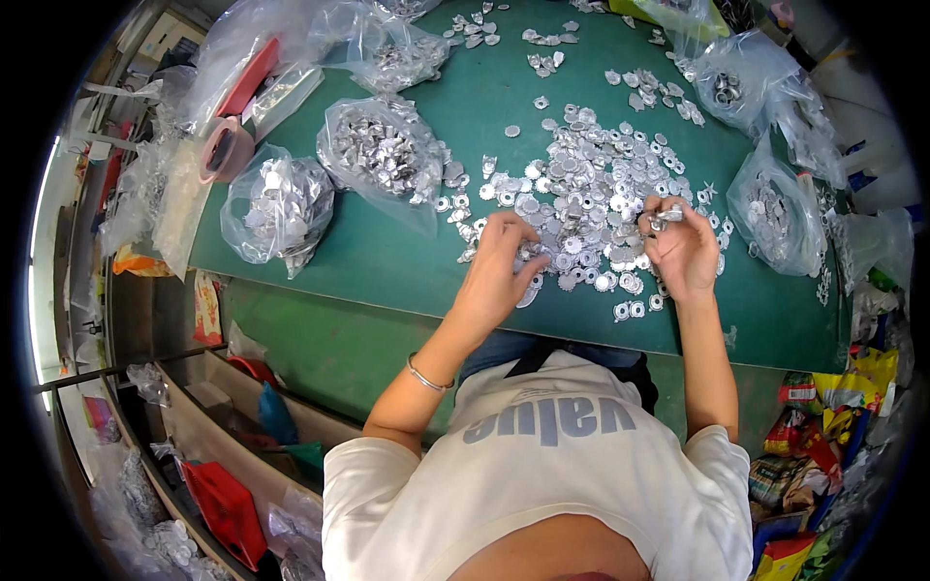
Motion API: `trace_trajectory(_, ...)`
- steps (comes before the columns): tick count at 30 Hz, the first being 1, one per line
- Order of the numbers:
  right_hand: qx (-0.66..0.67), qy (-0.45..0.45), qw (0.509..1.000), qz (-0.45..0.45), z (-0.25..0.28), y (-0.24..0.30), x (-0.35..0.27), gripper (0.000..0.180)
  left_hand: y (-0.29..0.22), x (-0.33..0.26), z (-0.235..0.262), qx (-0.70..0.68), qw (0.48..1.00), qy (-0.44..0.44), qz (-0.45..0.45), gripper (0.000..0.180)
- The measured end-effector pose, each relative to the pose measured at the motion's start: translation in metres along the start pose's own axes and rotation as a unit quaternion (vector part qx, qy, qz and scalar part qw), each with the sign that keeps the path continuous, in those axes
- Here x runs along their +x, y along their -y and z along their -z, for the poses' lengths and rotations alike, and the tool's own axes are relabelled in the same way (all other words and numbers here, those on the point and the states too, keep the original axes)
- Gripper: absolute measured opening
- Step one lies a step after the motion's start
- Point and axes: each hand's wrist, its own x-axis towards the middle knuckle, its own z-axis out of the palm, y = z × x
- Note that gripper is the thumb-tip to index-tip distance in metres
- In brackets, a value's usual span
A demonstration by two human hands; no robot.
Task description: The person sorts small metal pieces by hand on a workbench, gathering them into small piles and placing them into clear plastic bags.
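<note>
A spread of small silver metal pieces (591, 184), many round with notched rims, covers the middle of the green table (417, 281). My left hand (496, 266) is at the near left edge of this pile, its fingers curled down around a few small metal pieces (530, 251). At the pile's right side, my right hand (684, 254) is raised with the palm partly turned up. Its thumb and fingers are closed on small silver metal parts (665, 219); their exact shape is hard to make out.
Clear plastic bags of metal pieces stand at left (276, 208), left of centre (383, 150) and right (775, 213). Smaller clusters of metal pieces (644, 87) lie farther back. A pink tape roll (227, 150) sits at the table's left edge. A red bin (223, 508) is lower left.
</note>
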Motion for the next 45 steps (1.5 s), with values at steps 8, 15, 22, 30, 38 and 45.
trace_trajectory(8, -0.670, -0.021, 0.726, 0.154, 0.010, -0.002, -0.004, 0.027, -0.005, 0.007, 0.004, 0.083, 0.992, 0.099, -0.014, 0.034)
trace_trajectory(15, -0.592, -0.001, 0.780, 0.204, 0.025, -0.012, 0.009, 0.020, -0.010, 0.009, 0.016, 0.083, 0.986, 0.145, -0.010, 0.028)
trace_trajectory(22, -0.103, 0.073, 0.988, -0.090, -0.015, 0.014, 0.002, 0.022, -0.007, 0.004, 0.018, 0.109, 0.984, 0.141, -0.014, 0.029)
trace_trajectory(30, -0.760, 0.164, 0.584, 0.232, -0.033, -0.027, 0.028, 0.027, -0.003, 0.008, 0.018, 0.115, 0.985, 0.124, -0.029, 0.030)
trace_trajectory(38, -0.043, 0.138, 0.983, -0.112, -0.019, 0.004, 0.036, 0.024, 0.008, 0.008, 0.023, -0.190, 0.957, 0.054, 0.211, 0.028)
trace_trajectory(45, -0.310, 0.101, 0.932, -0.157, -0.015, -0.012, 0.036, 0.023, 0.020, 0.007, 0.035, -0.756, 0.592, -0.022, 0.278, 0.023)
